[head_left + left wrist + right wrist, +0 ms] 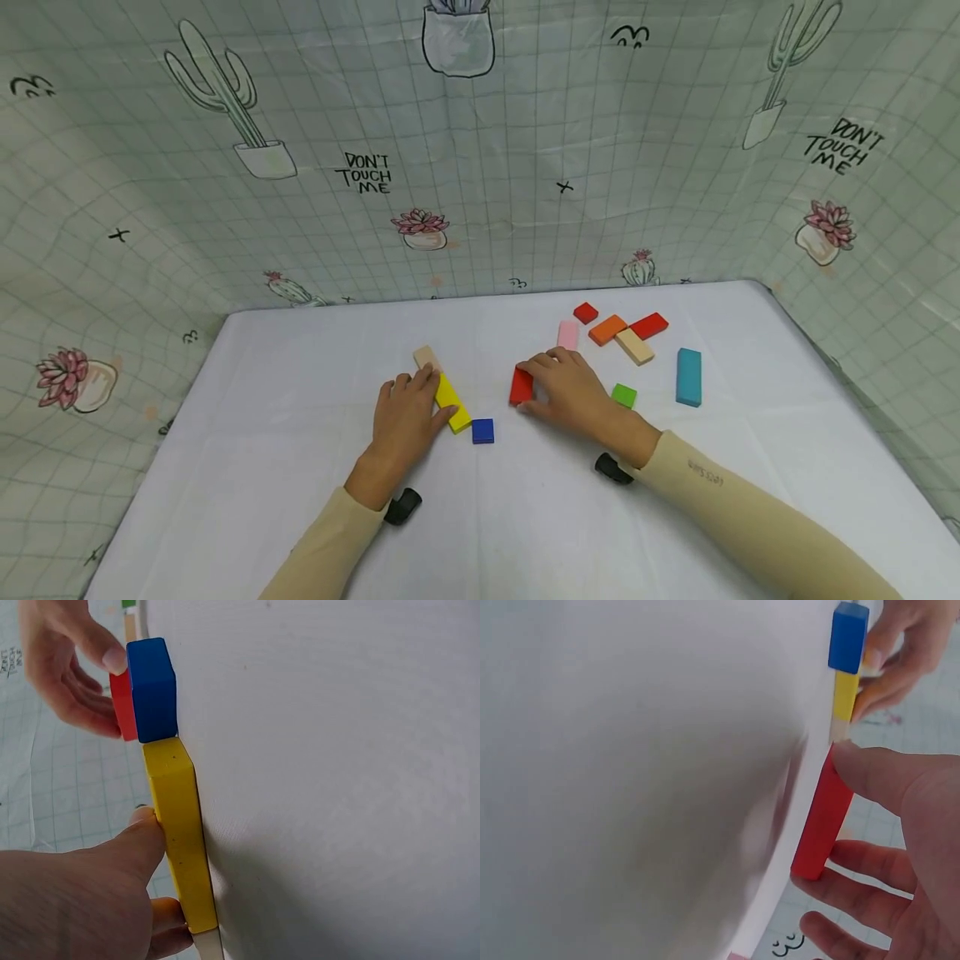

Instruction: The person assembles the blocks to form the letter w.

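Observation:
My left hand (405, 417) holds a long yellow block (453, 403) lying flat, its thumb on one side and fingertips near the far end. A natural-wood block (423, 356) lines up with that far end, partly hidden by the fingers. At the near end, a small blue block (483, 431) sits corner to corner with the yellow one. To the right, my right hand (566, 392) pinches a red block (521, 387) between thumb and fingers, one at each end. In the right wrist view the red block (823, 814) shows its long side.
Beyond my right hand lie a pink block (567, 334), a small red block (586, 312), an orange block (607, 330), another red block (649, 325) and a wood block (634, 347). A green block (624, 395) sits by the right wrist, a teal block (688, 377) farther right.

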`<move>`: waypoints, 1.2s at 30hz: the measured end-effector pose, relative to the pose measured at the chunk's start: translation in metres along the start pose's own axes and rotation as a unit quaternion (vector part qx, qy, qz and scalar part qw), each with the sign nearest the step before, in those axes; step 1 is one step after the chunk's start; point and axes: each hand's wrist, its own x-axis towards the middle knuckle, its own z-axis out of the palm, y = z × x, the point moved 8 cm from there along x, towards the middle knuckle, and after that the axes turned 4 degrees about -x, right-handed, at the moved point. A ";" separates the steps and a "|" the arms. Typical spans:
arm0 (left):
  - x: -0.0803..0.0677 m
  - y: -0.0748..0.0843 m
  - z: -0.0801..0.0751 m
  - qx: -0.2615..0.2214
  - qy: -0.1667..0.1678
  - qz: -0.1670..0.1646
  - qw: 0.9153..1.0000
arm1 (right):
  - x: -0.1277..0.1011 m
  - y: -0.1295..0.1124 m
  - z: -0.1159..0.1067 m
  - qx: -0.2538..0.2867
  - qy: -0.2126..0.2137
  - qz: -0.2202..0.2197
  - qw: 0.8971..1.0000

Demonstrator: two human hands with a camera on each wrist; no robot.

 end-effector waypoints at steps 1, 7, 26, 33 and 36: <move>-0.001 0.000 0.001 -0.001 -0.001 -0.001 1.000 | -0.001 -0.002 0.001 -0.001 0.000 -0.002 1.000; -0.002 -0.003 0.001 -0.008 -0.005 -0.011 1.000 | -0.003 -0.009 0.006 -0.014 0.005 -0.010 1.000; 0.001 -0.001 0.001 -0.007 -0.010 -0.013 1.000 | -0.006 -0.018 0.006 -0.009 -0.005 0.009 1.000; 0.001 0.001 0.001 0.002 -0.006 -0.006 1.000 | -0.006 -0.021 0.013 -0.017 -0.013 0.011 1.000; 0.001 0.001 0.001 0.001 -0.009 -0.010 1.000 | -0.007 -0.022 0.014 -0.022 -0.012 0.009 1.000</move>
